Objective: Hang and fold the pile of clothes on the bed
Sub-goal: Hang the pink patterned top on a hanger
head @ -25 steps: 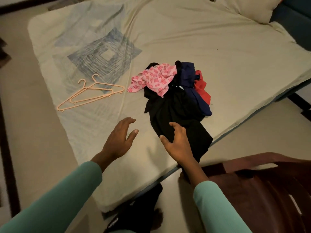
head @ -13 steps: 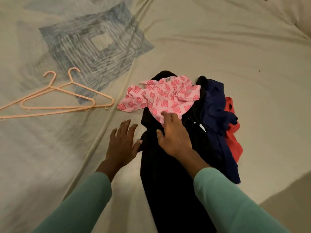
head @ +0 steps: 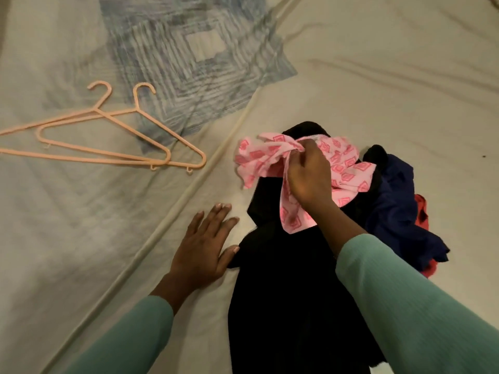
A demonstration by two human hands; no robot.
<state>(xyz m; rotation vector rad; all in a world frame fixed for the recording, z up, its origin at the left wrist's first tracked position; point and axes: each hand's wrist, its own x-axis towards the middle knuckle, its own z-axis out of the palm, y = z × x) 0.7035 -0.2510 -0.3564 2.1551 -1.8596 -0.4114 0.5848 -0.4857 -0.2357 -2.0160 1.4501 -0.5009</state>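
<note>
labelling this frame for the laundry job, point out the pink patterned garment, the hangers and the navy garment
pink patterned garment (head: 348, 168), head view, on the bunched cloth right of the hand
hangers (head: 162, 161), head view, on the bottom bars where the two overlap
navy garment (head: 394, 206), head view, on its middle folds

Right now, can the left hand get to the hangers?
Probably yes. The left hand rests flat on the sheet, holding nothing, and only bare sheet lies between it and the two hangers to its left.
</note>
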